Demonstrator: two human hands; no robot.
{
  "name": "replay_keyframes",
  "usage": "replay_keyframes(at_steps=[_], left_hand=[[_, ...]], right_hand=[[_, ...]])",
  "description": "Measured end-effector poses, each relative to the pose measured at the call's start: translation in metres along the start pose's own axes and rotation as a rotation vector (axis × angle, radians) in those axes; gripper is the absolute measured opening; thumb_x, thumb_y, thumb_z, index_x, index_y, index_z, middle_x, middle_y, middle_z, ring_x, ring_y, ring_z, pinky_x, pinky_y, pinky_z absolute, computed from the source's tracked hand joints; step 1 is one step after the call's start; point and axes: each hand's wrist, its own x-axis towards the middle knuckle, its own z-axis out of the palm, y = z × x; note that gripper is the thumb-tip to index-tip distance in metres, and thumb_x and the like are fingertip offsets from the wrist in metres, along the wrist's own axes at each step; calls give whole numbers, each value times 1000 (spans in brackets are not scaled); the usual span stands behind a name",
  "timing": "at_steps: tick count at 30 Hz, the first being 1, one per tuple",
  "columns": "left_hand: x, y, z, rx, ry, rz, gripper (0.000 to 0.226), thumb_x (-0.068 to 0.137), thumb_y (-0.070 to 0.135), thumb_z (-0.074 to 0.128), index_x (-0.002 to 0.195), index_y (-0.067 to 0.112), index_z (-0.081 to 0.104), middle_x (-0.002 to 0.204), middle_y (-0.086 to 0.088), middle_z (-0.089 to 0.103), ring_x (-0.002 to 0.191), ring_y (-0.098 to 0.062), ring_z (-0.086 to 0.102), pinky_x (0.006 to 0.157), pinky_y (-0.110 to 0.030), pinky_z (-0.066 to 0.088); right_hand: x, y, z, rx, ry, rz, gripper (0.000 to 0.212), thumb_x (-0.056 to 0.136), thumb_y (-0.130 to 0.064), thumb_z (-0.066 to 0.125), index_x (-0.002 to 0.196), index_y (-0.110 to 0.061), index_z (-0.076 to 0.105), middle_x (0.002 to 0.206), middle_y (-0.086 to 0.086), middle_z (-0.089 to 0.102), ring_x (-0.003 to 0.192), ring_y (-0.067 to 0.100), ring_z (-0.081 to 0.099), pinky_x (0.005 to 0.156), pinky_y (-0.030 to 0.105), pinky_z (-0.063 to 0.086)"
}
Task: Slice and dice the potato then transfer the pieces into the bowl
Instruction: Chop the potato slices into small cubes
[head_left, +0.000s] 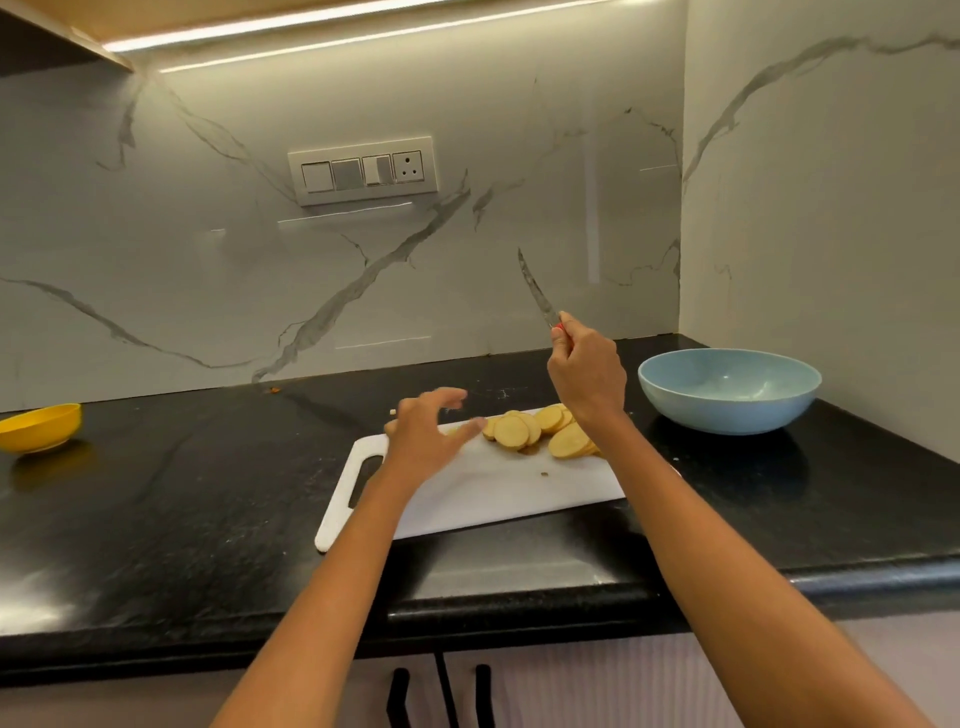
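Potato slices (540, 428), round and pale yellow, lie just right of the spread, empty left hand (423, 439). Above them, the right hand (587, 374) grips a red-handled steel knife (537, 291), blade raised.

Two bare forearms and hands, no sleeves in sight

Both arms rise from the bottom edge and reach over the near edge of the white cutting board (467, 499). The left hand (423, 434) and right hand (587, 374) are uncovered: no gloves, rings, watch or bracelet show, and no sleeve cuff appears on either forearm up to the picture's lower edge.
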Motion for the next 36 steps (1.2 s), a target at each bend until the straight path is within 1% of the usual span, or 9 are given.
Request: replay_keyframes(at_steps=[3, 5, 13, 16, 19, 24, 29, 34, 36], left_hand=[[0, 21, 21, 58, -261, 44, 61, 76, 52, 68, 130, 31, 49, 131, 7, 53, 128, -18, 37, 97, -40, 27], [4, 27, 27, 122, -313, 54, 60, 78, 47, 68, 132, 30, 47, 135, 4, 49, 130, -20, 33, 99, -41, 26], [10, 20, 28, -118, -213, 42, 63, 60, 36, 85, 115, 30, 53, 122, -2, 50, 112, -20, 49, 98, -44, 43], [10, 22, 28, -164, -194, 46, 61, 61, 30, 86, 109, 31, 50, 121, -2, 49, 109, -17, 50, 96, -37, 45], [8, 20, 30, -208, -213, 73, 64, 63, 25, 85, 118, 25, 52, 123, -1, 52, 109, -17, 51, 91, -29, 46], [7, 26, 27, -317, -169, 91, 62, 70, 13, 80, 124, 20, 50, 120, 4, 52, 103, -12, 50, 73, -5, 37], [-6, 28, 9, -447, -151, 83, 57, 71, 11, 79, 120, 18, 52, 119, 2, 58, 100, -10, 56, 80, -17, 48], [-36, 16, -3, 61, 2, 118, 64, 69, 42, 78, 127, 28, 53, 122, 8, 58, 111, -15, 50, 90, -33, 37], [-46, 11, -5, 96, -35, 34, 64, 69, 49, 75, 126, 33, 52, 125, 9, 57, 115, -15, 48, 93, -37, 33]], right_hand=[[-3, -2, 2, -27, -23, -29, 35, 101, -22, 41, 129, -7, 55, 103, 9, 69, 82, 19, 64, 68, 30, 53], [-4, -2, 3, -35, -28, -37, 36, 101, -23, 41, 131, -8, 54, 105, 8, 68, 83, 18, 64, 67, 26, 51], [-4, -3, 4, -39, -26, -38, 36, 101, -23, 41, 132, -10, 53, 99, 7, 69, 78, 17, 63, 67, 28, 54], [-6, -3, 3, -39, -28, -36, 36, 101, -24, 41, 132, -10, 53, 99, 7, 69, 76, 15, 62, 66, 27, 52], [-7, -2, 2, -44, -34, -38, 36, 101, -24, 41, 131, -10, 54, 96, 7, 69, 72, 13, 59, 63, 26, 51], [-8, -3, 0, -43, -36, -37, 35, 101, -23, 40, 130, -9, 54, 97, 7, 69, 75, 16, 62, 63, 25, 50], [-10, -4, -2, -49, -57, -32, 35, 101, -24, 40, 130, -9, 54, 96, 7, 69, 75, 14, 61, 63, 23, 49], [-22, -10, -5, -58, -102, -19, 32, 101, -23, 41, 122, -8, 59, 87, 6, 66, 68, 10, 55, 55, 15, 41], [-31, -13, -8, -89, -158, -23, 30, 101, -23, 41, 115, -6, 61, 87, 6, 66, 68, 9, 53, 53, 14, 37]])
